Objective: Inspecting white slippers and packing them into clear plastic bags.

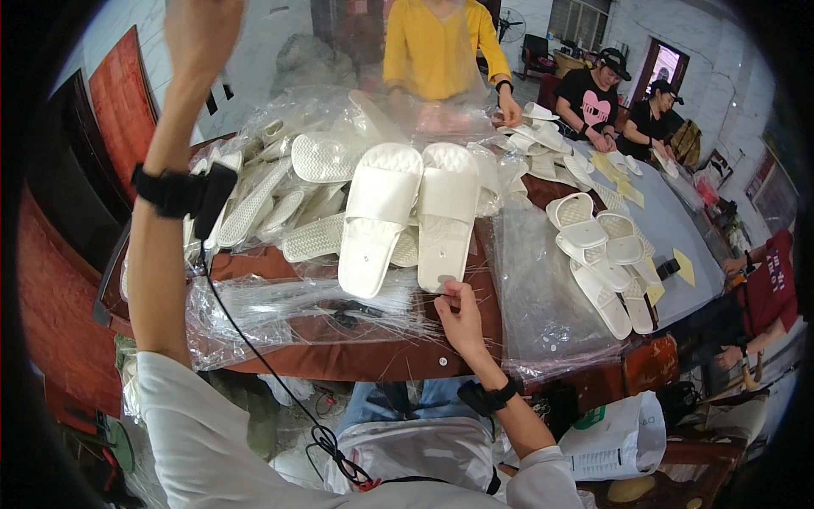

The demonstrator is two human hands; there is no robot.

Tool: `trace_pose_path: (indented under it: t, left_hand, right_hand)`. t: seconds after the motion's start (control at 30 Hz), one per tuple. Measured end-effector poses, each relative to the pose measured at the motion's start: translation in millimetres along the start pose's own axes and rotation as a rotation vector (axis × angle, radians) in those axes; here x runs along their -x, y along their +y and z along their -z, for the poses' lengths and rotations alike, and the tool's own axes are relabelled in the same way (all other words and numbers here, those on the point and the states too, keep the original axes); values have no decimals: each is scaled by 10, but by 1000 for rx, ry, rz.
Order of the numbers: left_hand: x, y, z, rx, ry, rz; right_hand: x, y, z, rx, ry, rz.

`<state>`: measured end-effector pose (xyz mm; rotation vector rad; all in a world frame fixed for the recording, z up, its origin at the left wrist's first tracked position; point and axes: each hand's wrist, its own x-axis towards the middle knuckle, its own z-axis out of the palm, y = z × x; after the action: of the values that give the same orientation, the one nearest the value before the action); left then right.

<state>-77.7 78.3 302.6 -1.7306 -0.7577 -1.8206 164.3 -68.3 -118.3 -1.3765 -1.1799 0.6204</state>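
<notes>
Right hand half-curled against an aligned slipper pair mid-frame, left hand upper left, both grips unclear; jumbled slippers remain unpaired.

We see bright indoor light, strongest in the far doorway. The clear plastic sheet gives glare, the left hand looks soft, and straight edges bend near the black rim.

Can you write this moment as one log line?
left hand: raised | right hand: at heel of white slipper | second slipper: alongside, on its left
</notes>
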Motion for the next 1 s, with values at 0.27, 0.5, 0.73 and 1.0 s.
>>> trace_pose_path:
  t: [0.27, 0.5, 0.73, 1.0]
  left_hand:
    - [103, -643, 1327, 130, -15, 288]
    - [628, -859, 1722, 356, -217, 716]
    - [1701, -906, 1432, 367, -752, 878]
    - [2698, -535, 819, 611, -989, 921]
  right_hand:
    - [74, -210, 277, -44, 17, 24]
    - [194, -362, 657, -107, 17, 8]
    - [350, -593, 820, -238, -100, -28]
    - [515, -815, 1077, -265, -371, -288]
